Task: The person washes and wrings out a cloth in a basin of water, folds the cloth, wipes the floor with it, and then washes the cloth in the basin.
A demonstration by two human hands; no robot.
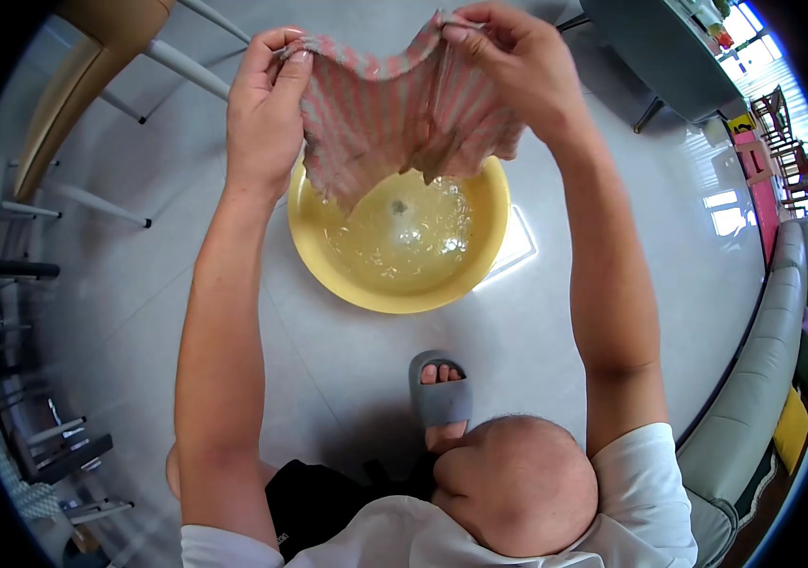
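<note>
A wet pink and grey striped cloth (376,114) hangs spread out between my two hands, above a yellow basin (395,298) on the floor. My left hand (271,99) pinches its upper left corner between thumb and fingers. At the upper right, my right hand (513,62) grips the other corner of the top edge. The cloth's lower edge hangs over the back part of the basin. Rippled water (404,232) shows inside the basin.
A foot in a grey slipper (442,393) rests on the tiled floor below the basin, beside my bent knee (518,483). Chair legs (101,206) stand at the left. A grey-green sofa (745,379) lines the right side, and a dark table (664,57) stands at the upper right.
</note>
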